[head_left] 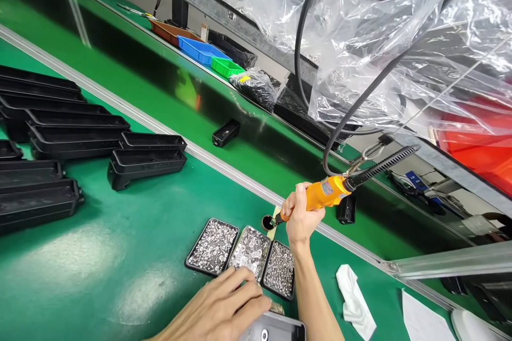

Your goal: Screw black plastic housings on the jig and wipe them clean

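The right hand (301, 218) grips an orange electric screwdriver (320, 194) (tip near a small dark ring), while the left hand (218, 306) rests spread, fingers loose, beside three screw trays (212, 245)

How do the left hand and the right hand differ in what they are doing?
The right hand grips an orange screwdriver, raised with its tip pointing down-left; the left hand lies low and flat, palm down, at a grey part beside the screw trays. The right hand is closed; the left is loosely spread. Both are bare.
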Demonstrator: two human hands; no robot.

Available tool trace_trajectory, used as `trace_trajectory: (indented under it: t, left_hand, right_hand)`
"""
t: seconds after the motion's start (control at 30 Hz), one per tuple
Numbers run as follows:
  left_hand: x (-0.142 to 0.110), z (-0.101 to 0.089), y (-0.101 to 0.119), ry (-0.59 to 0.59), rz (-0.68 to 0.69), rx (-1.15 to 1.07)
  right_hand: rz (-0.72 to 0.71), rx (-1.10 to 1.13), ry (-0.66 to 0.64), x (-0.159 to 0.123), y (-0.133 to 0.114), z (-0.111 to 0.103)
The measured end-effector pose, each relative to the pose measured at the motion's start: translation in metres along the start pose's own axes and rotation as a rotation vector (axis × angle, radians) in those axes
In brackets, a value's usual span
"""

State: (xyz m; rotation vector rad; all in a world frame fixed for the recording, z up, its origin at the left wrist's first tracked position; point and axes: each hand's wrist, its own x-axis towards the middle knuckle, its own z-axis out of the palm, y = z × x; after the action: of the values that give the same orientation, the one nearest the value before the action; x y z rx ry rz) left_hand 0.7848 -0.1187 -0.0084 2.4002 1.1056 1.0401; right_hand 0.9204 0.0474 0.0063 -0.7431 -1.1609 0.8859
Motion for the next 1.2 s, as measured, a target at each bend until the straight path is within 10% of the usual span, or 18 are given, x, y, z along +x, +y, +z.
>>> trace_trajectory:
  t: [1.2]
  left_hand:
    - [-0.004,0.021,-0.014,0.018,0.064,-0.036]
  right_hand:
    - [0.077,-0.001,-0.034,-0.005,0.003,0.0]
